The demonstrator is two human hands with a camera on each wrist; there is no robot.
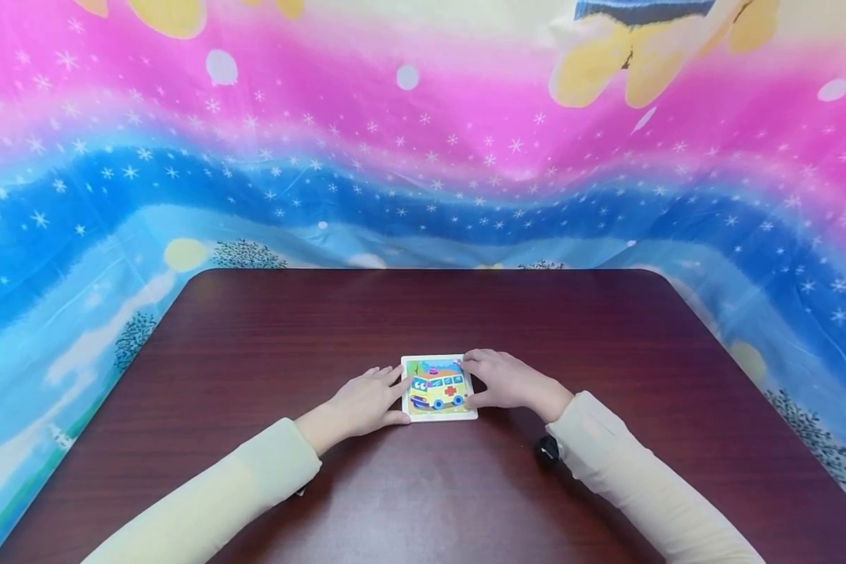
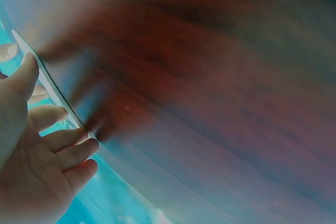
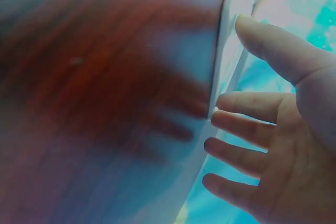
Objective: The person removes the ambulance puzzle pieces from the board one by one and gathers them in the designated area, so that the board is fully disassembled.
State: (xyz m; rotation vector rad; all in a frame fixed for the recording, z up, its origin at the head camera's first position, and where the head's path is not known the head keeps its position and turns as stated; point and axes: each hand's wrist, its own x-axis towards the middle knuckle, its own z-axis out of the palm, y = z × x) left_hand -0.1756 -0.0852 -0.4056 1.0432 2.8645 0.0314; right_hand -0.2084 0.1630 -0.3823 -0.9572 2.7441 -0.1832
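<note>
A small square picture board [image 1: 437,388] with a white border lies flat on the table, showing a yellow cartoon ambulance with eyes and a red cross. My left hand [image 1: 365,401] is at its left side, thumb by the lower corner and fingers spread along the edge, one fingertip over the picture. On the opposite side, my right hand [image 1: 511,380] touches the right edge, fingertips at the upper corner and thumb lower down. Both wrist views show the board's thin edge [image 2: 55,90] against fairly straight fingers; the right thumb [image 3: 262,38] rests along that edge.
The dark reddish-brown table [image 1: 310,313] has a glossy top that reflects the hands. A pink and blue cloth [image 1: 395,172] with snowflakes hangs behind and around it. Under the right cuff sits a small black object [image 1: 547,450].
</note>
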